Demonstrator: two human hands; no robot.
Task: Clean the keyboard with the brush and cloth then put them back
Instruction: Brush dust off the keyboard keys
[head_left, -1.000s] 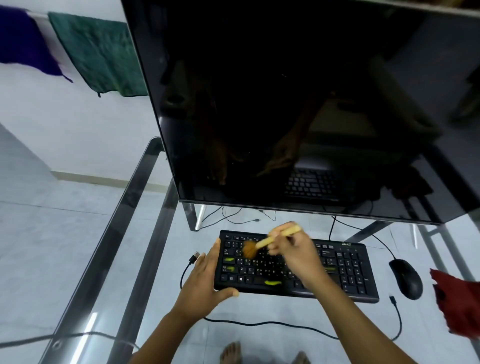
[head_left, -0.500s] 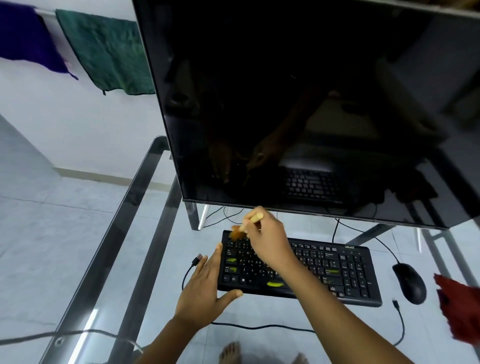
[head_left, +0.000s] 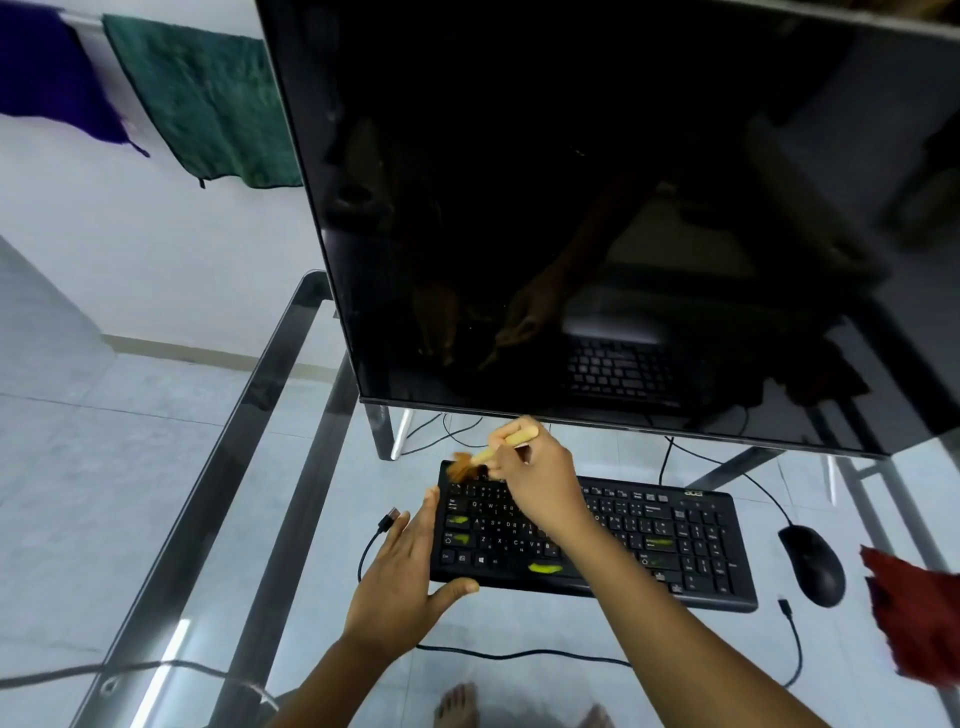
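The brush (head_left: 488, 456) was pinched by its pale handle in the R hand (head_left: 540, 483), fingers curled round it. Its bristles were set on the upper-left corner of the keyboard (head_left: 670, 540), just below centre of frame. The L hand (head_left: 400, 577) was laid flat w/ fingers straight along the keyboard's left end, thumb against its front edge. Nothing was gripped there; the board was prob. only being steadied. The keyboard's long axis ran left-to-right, dipping slightly to the right, so nearly all keys lay right of & below the bristles. Sweeps would prob. be needed that way. The cloth (head_left: 914, 618) was seen at the far right edge, well apart from the keyboard, beyond the mouse (head_left: 810, 564). The R hand was judged the nearer to it.
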